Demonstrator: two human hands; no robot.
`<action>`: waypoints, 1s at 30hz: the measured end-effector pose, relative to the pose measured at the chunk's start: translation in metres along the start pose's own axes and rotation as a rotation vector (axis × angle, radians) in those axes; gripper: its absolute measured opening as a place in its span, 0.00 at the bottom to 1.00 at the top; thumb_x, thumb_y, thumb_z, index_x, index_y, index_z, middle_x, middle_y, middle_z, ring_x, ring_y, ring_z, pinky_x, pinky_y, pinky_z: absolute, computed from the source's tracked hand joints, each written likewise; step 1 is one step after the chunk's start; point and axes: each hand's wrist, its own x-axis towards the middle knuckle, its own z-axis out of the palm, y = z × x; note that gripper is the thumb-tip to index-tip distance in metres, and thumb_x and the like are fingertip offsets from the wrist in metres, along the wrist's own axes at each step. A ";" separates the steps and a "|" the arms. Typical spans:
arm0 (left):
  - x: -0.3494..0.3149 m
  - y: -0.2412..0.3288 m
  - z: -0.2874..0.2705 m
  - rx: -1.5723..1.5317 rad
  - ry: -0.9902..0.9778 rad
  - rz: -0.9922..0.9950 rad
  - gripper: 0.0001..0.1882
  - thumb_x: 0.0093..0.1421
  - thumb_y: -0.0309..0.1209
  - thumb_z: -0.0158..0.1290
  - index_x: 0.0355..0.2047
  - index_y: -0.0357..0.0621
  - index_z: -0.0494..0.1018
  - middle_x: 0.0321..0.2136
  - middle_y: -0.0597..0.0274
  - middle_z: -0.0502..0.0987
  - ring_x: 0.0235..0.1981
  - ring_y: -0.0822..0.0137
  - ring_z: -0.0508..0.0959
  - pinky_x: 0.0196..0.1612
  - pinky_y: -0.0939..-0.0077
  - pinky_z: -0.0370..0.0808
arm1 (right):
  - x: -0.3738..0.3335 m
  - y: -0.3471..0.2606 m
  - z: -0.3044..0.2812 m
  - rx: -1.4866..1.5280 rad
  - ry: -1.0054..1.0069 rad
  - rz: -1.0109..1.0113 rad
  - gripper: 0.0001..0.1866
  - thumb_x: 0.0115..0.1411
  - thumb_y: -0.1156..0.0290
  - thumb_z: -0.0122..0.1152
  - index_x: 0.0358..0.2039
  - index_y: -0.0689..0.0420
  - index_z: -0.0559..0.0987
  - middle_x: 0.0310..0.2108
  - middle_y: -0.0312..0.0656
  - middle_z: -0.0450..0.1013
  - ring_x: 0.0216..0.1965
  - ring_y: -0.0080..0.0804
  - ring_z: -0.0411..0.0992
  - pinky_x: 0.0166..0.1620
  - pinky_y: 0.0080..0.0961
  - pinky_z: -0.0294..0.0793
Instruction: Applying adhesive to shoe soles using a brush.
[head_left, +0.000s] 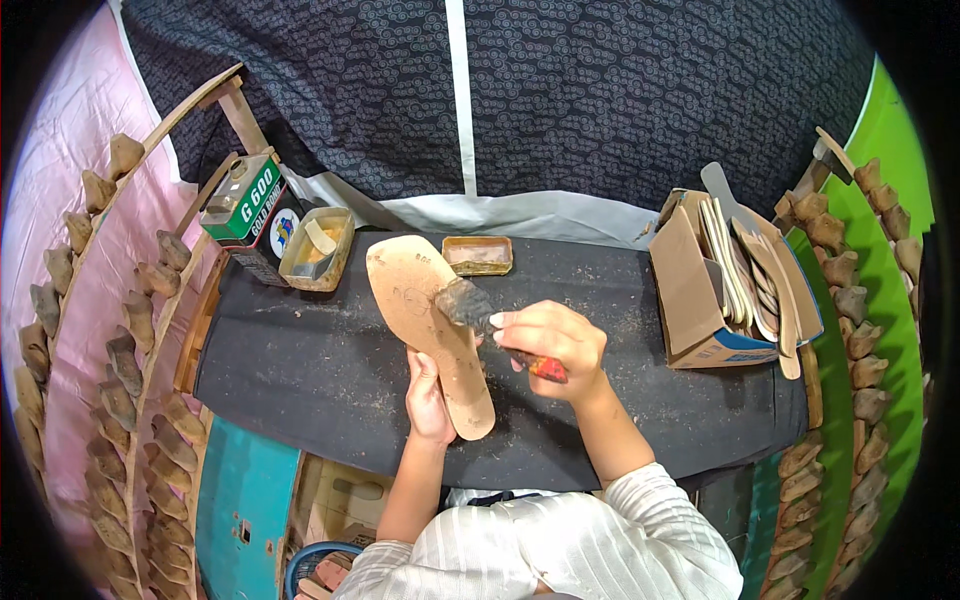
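My left hand [428,402] grips a tan shoe insole [412,285] by its narrower part, fingers behind it and thumb at its edge. The insole is tilted above the table, wide end away from me, with faint marks on its upper face. A brush [464,303] with dark, caked bristles is held in my right hand [556,345]; its red and black handle end sticks out below the fingers. The bristles overlap the insole's right edge; whether they press on it, I cannot tell. Behind the insole sits a small shallow amber tray [478,256].
A dark cloth covers the table [300,370], scattered with crumbs. At the back left, a green and black can [248,215] stands beside a yellowish tub [318,250] with a spreader. To the right, a cardboard box [695,320] holds several insoles. Racks of shoe lasts [125,360] flank both sides.
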 end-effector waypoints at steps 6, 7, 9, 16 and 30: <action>0.007 0.007 -0.011 -0.036 0.037 0.028 0.22 0.67 0.43 0.34 0.58 0.51 0.49 0.52 0.56 0.65 0.48 0.58 0.71 0.46 0.62 0.73 | -0.016 -0.001 0.002 0.177 -0.116 0.069 0.16 0.27 0.85 0.54 0.24 0.63 0.79 0.24 0.46 0.76 0.25 0.36 0.76 0.29 0.26 0.75; 0.009 0.007 -0.014 -0.009 0.046 0.045 0.22 0.67 0.42 0.34 0.58 0.51 0.49 0.52 0.56 0.65 0.48 0.58 0.72 0.46 0.62 0.73 | -0.017 -0.002 0.001 0.196 -0.138 0.078 0.16 0.27 0.84 0.54 0.24 0.63 0.79 0.24 0.46 0.76 0.25 0.37 0.76 0.29 0.26 0.75; 0.008 0.005 -0.016 -0.039 0.068 0.033 0.22 0.67 0.42 0.34 0.58 0.52 0.50 0.51 0.56 0.66 0.46 0.59 0.72 0.45 0.62 0.73 | -0.017 -0.001 0.000 0.216 -0.160 0.085 0.16 0.27 0.84 0.54 0.23 0.63 0.79 0.24 0.46 0.76 0.26 0.37 0.76 0.29 0.26 0.75; 0.007 0.008 -0.016 -0.026 -0.023 -0.049 0.23 0.66 0.43 0.34 0.58 0.52 0.49 0.49 0.53 0.67 0.43 0.59 0.74 0.41 0.64 0.76 | 0.000 0.013 0.000 0.066 0.003 0.058 0.16 0.31 0.86 0.55 0.26 0.62 0.78 0.26 0.46 0.77 0.27 0.38 0.76 0.31 0.26 0.75; 0.003 0.003 -0.019 -0.062 -0.089 -0.150 0.26 0.65 0.42 0.38 0.60 0.53 0.47 0.51 0.54 0.65 0.43 0.58 0.74 0.40 0.64 0.76 | 0.001 0.008 -0.003 0.156 -0.112 -0.002 0.16 0.31 0.84 0.54 0.27 0.63 0.78 0.29 0.46 0.76 0.27 0.39 0.75 0.32 0.28 0.75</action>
